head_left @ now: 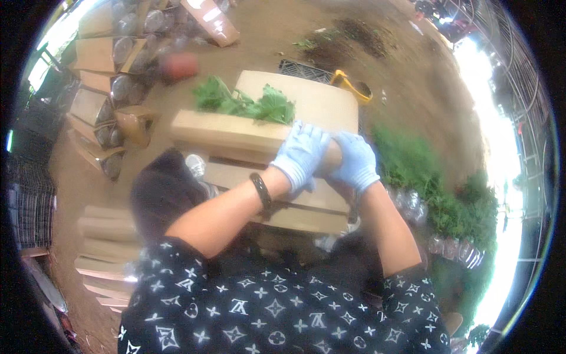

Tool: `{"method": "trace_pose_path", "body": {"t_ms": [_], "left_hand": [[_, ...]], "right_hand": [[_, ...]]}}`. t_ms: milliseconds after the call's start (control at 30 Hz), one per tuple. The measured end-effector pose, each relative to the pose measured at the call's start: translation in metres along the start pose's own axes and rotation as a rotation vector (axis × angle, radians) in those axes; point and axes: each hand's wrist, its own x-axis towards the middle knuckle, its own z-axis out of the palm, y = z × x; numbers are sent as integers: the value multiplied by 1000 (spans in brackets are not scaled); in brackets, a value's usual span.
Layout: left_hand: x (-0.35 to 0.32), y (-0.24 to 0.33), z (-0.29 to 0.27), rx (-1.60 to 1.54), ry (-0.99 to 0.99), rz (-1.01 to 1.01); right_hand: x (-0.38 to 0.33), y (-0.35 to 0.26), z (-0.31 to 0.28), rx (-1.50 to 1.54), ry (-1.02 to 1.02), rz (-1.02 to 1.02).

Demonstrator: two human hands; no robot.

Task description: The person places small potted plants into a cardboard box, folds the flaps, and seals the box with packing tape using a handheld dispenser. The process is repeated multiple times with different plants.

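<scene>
A cardboard box sits right in front of me with leafy green plants sticking out of its top. My left hand and my right hand, both in light blue gloves, meet at the box's near right corner. The fingers of both curl around a brownish thing held between them; what it is I cannot make out. A dark band circles my left wrist. More flat cardboard boxes are stacked under the top one.
Open cardboard boxes with clear plastic containers stand at the left. A yellow tool and a black grid tray lie on the dirt beyond. Green potted plants line the right. Folded cardboard is piled at lower left.
</scene>
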Motion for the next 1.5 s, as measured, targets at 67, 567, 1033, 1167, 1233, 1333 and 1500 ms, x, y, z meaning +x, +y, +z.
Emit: {"method": "trace_pose_path", "body": {"t_ms": [67, 567, 1033, 1167, 1233, 1333, 1500], "left_hand": [[-2, 4, 8, -46, 74, -63], [-4, 21, 26, -144, 210, -178], [-4, 16, 18, -208, 152, -162], [-4, 15, 8, -229, 135, -164], [-5, 13, 5, -278, 99, -166], [-6, 8, 3, -284, 63, -62], [0, 6, 2, -346, 56, -162]], "right_hand": [[5, 0, -10, -17, -119, 16], [138, 206, 16, -149, 13, 369], [162, 225, -77, 370, 186, 536], [121, 168, -119, 979, 242, 609], [109, 133, -122, 614, 92, 250], [93, 83, -123, 428, 112, 119], [101, -6, -117, 439, 272, 389]]}}
